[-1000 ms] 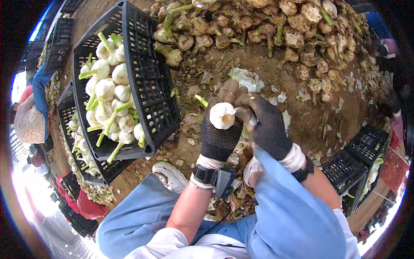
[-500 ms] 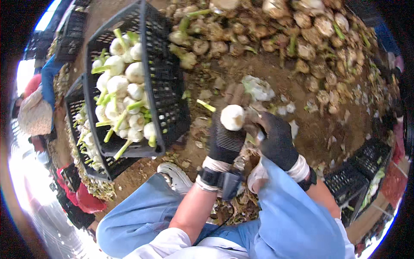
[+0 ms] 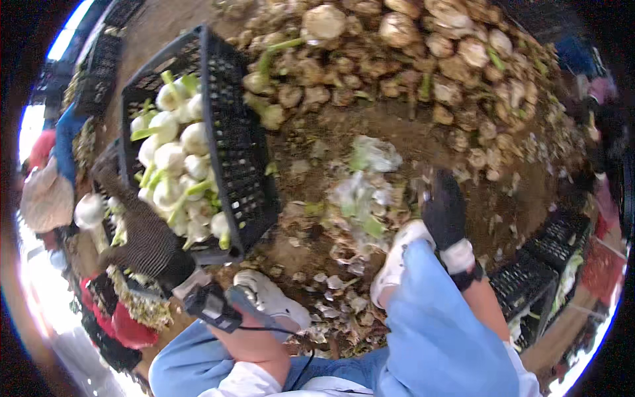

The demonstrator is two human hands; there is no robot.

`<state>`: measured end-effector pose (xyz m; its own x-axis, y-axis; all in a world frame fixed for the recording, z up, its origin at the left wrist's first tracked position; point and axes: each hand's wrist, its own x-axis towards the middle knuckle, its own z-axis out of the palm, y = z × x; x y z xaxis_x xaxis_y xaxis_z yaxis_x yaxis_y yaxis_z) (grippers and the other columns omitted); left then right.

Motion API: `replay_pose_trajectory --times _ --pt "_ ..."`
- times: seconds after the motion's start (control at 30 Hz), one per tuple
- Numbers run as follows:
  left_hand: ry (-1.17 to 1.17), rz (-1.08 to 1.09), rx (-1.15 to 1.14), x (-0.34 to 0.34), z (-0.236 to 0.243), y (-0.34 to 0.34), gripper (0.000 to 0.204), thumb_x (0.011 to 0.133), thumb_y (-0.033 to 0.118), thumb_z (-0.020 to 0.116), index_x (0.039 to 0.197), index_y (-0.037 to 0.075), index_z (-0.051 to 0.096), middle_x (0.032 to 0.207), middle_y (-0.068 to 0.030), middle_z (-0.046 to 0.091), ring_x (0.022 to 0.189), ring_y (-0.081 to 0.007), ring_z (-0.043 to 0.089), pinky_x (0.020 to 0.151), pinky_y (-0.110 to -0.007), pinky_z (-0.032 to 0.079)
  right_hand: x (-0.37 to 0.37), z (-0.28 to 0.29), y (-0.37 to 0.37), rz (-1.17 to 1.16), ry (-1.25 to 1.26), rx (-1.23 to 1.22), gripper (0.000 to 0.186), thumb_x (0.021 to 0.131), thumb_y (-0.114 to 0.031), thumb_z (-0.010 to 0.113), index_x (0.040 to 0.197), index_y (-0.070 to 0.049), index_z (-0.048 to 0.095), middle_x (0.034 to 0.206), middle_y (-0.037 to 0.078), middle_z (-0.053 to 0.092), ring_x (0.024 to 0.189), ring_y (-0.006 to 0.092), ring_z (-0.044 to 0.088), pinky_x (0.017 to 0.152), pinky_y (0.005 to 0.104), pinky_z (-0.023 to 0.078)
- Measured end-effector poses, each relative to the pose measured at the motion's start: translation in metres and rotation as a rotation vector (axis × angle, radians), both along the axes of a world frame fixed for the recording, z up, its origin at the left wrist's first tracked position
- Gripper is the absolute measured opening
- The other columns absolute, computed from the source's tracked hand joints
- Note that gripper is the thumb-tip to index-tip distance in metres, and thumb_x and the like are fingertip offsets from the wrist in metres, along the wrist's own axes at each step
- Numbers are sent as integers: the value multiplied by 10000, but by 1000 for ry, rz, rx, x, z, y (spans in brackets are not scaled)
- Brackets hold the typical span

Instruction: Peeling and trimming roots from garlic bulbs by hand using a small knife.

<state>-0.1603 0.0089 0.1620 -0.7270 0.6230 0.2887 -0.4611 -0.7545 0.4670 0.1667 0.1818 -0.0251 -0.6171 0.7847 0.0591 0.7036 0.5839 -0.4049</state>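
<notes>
My left hand (image 3: 149,235), in a dark striped glove, reaches out over the left crates with fingers and thumb spread. Just beyond its fingertips is a white garlic bulb (image 3: 89,212) with its stem; the two look apart. Beside that hand a black plastic crate (image 3: 241,152) holds several trimmed white garlic bulbs (image 3: 170,157) with short green stems. My right hand (image 3: 444,208), in a black glove, is curled above my right shoe. Its fingers are blurred, and whatever they hold cannot be made out.
A large heap of soil-brown garlic (image 3: 397,59) spreads across the far side. Peeled skins (image 3: 364,198) litter the dirt between my feet. A second crate (image 3: 109,155) stands left of the full one, and black crates (image 3: 529,281) sit at right. Other people are at the left and right rims.
My left hand has swung from the middle to the far left with the garlic bulb, and its fingers have opened. My right hand has moved slightly right, apart from the left.
</notes>
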Motion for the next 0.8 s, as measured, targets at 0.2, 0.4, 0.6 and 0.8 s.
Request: replay_pose_trajectory --times 0.2,0.4,0.6,0.8 --pt "-306 -51 -173 41 -51 25 719 994 504 394 1508 30 230 1569 -170 244 1456 -328 215 1212 -476 116 -1 -21 89 -122 -366 340 500 781 -131 646 1260 -6 574 1193 240 607 1098 393 583 974 473 451" --pt "-201 -386 -677 116 -90 48 561 1017 296 451 1491 48 283 1470 -160 399 1334 -320 429 1120 -461 353 8 -9 98 -124 -232 120 527 754 -132 685 1251 4 574 1160 228 636 1092 379 596 963 460 462" --pt "1081 -313 -945 156 -135 54 461 977 162 511 1409 24 429 1522 -169 341 1389 -266 362 1132 -390 308 -6 45 21 18 186 -257 497 912 -162 635 1363 -23 481 1240 232 596 1160 349 589 985 392 454" --pt "251 -276 -1089 167 -160 53 628 827 43 703 1380 59 406 1293 -104 519 1200 -190 499 1027 -336 413 -29 56 -16 -133 474 -850 339 902 -145 625 1215 -20 587 1134 172 646 1074 281 617 961 384 459"
